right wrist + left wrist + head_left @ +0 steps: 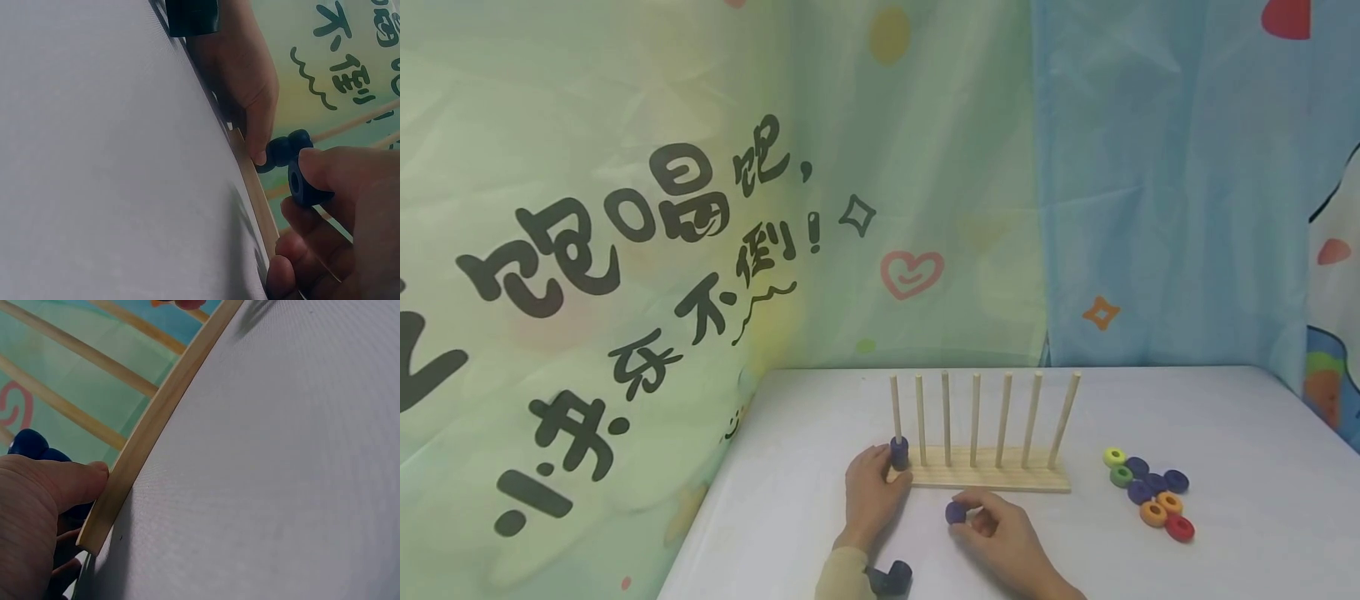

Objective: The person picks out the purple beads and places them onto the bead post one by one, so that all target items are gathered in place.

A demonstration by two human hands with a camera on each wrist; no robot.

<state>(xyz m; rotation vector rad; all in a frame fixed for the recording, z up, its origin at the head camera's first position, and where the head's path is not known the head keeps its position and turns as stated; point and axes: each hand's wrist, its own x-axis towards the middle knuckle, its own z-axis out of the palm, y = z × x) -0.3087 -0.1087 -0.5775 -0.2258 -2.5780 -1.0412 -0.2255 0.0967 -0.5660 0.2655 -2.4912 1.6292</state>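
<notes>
A wooden peg stand [992,478] with several upright pegs stands on the table. Dark blue rings [899,453] are stacked low on its leftmost peg. My left hand [869,493] grips the stand's left end, its thumb against the front edge of the base in the left wrist view; its other fingers are partly hidden. In front of the stand, my right hand [1003,533] pinches one dark blue ring [306,185] between thumb and fingers. That ring is off the pegs, and its hole shows in the right wrist view.
To the right of the stand lies a loose group of rings: yellow [1114,457], green [1121,477], several dark blue [1176,481], orange [1153,513] and red [1180,527]. A dark wrist camera [898,577] sits by the left sleeve. Printed curtains hang behind the white table [1262,433].
</notes>
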